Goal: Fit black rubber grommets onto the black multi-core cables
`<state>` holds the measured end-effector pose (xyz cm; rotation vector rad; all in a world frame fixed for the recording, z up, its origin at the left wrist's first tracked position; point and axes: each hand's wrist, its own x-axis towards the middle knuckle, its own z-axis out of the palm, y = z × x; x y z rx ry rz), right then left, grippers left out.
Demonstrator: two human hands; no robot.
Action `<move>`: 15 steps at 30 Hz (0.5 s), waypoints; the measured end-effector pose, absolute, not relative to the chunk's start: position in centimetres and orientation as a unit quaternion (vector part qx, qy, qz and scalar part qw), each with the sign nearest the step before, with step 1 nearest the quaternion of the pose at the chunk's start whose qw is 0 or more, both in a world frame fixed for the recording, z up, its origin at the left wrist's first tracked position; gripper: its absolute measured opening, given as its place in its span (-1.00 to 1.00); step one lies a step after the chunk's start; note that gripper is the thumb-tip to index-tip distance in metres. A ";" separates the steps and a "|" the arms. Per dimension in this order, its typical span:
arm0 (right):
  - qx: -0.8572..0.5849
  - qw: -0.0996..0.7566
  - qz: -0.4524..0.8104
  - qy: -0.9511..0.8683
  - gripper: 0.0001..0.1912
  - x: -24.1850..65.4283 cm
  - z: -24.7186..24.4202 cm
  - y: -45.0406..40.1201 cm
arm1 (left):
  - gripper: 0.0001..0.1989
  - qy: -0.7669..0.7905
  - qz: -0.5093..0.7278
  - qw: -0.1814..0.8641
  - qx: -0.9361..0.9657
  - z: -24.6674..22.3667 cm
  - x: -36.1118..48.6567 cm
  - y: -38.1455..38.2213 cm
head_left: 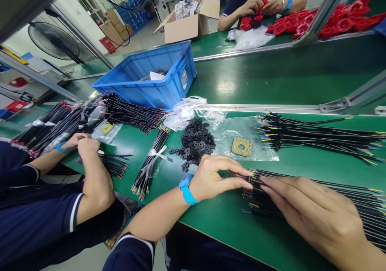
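My left hand (215,177), a blue band on its wrist, pinches a small black part at the end of a black cable (316,182), thumb and fingers closed on it. My right hand (313,214) lies over a pile of black cables (374,206) on the green table, its fingertips touching the same cable end. A heap of small black rubber pieces (196,140) sits just beyond my left hand. A second bundle of black cables (301,136) with coloured wire tips lies farther back on the right.
A blue crate (169,88) stands at the back left. A co-worker's arms (90,166) work on cables at my left, beside tied cable bundles (150,162). A square brown pad (241,146) lies on clear plastic. Another person handles red parts (301,21) across the table.
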<state>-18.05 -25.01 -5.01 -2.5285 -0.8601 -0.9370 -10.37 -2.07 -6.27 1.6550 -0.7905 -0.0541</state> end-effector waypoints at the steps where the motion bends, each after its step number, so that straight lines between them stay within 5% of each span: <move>1: -0.882 0.163 -0.322 -0.302 -0.86 -18.0 -5.2 -24.9 | -0.74 -0.354 -0.013 0.606 0.712 -6.3 -10.4 -2.1; 15: -0.878 0.299 -0.232 -0.294 -0.87 -17.5 -5.9 -24.2 | -0.83 -0.417 -0.015 0.567 0.710 -6.8 -10.6 -2.2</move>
